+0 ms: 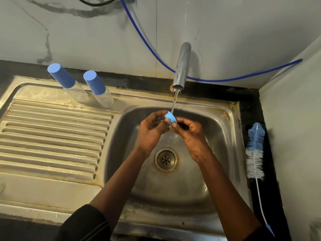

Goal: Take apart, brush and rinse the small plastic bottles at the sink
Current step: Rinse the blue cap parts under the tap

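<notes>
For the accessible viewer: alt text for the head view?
The left hand and right hand hold a small blue piece under the running tap, over the steel sink. Two blue-capped clear bottles stand behind the drainboard at left; a bottle brush lies on the counter at right.

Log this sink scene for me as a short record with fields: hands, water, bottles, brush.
hands: left hand and right hand both pinch a small blue part over the basin
water: tap running, stream lands on the blue part
bottles: first bottle and second bottle, blue caps on, upright behind the drainboard
brush: bottle brush lies on the counter right of the basin, untouched
</notes>
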